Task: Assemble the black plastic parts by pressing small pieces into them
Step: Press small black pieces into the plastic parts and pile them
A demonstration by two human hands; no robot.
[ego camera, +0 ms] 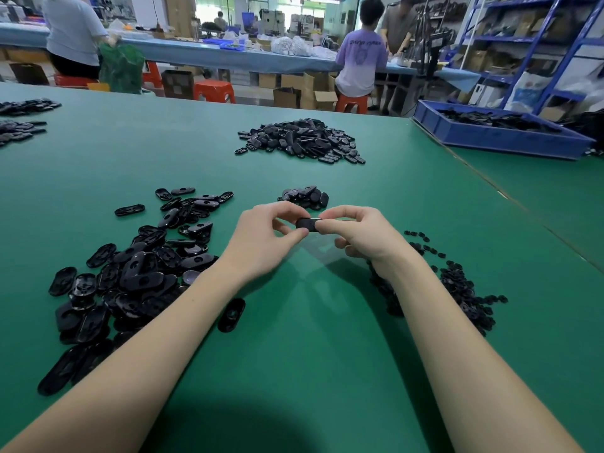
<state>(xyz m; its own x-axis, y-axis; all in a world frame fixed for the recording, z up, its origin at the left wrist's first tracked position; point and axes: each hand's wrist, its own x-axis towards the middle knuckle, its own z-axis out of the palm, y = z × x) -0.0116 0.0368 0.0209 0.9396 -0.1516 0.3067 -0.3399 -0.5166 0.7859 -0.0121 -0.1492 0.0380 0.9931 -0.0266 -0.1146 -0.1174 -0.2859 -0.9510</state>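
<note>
Blue bin on green table; orange stools beyond.

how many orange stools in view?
4: one under the seated person at far left, one beside the green bag, one unoccupied at centre, one under the person in the purple shirt. Others may be hidden behind the tables.

Small black oval part, pinched level above the green table.
</note>
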